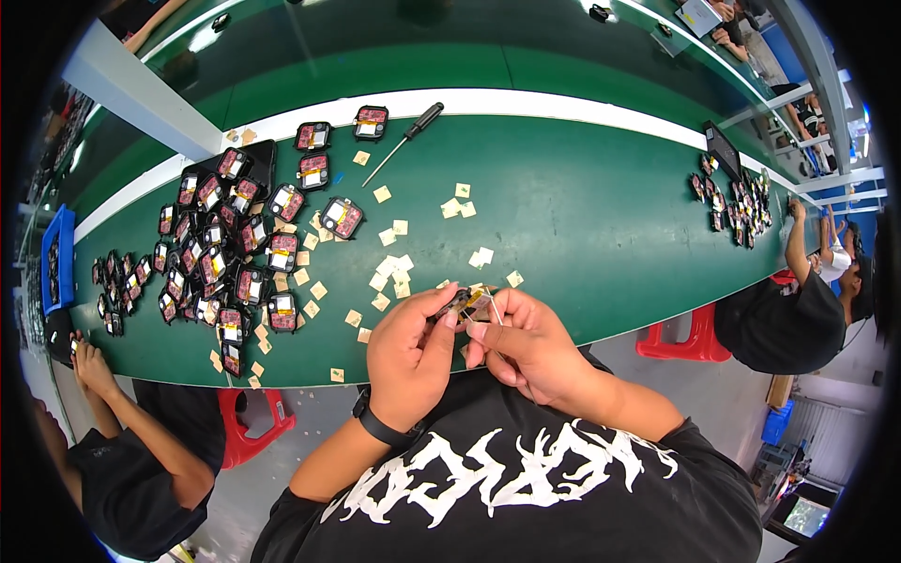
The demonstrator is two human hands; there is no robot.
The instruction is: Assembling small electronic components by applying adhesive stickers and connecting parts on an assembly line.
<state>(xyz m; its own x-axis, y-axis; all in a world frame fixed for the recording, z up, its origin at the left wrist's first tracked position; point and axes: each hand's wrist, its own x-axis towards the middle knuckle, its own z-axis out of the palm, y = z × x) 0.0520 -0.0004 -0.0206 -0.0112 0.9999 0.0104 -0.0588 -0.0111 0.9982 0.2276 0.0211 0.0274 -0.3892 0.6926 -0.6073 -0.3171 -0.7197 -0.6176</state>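
My left hand (410, 355), with a black band at the wrist, pinches a small black device (457, 306) at the table's near edge. The fingers hide most of it. Close beside it, my right hand (533, 349) is closed on a thin pale metal tool (496, 306) that looks like tweezers. Its tip is by a yellowish piece (478, 298) at the device; whether they touch I cannot tell. Several small cream square pieces (401, 264) lie scattered just beyond my hands. To the left is a heap of black square device housings (212, 264) with red boards inside.
A screwdriver (404, 144) lies on the green table (563, 206) toward the far edge. More housings (741, 208) are piled at the far right near a seated person (784, 314). Another person (141, 460) works at the left. A grey post (141, 89) rises at the back left.
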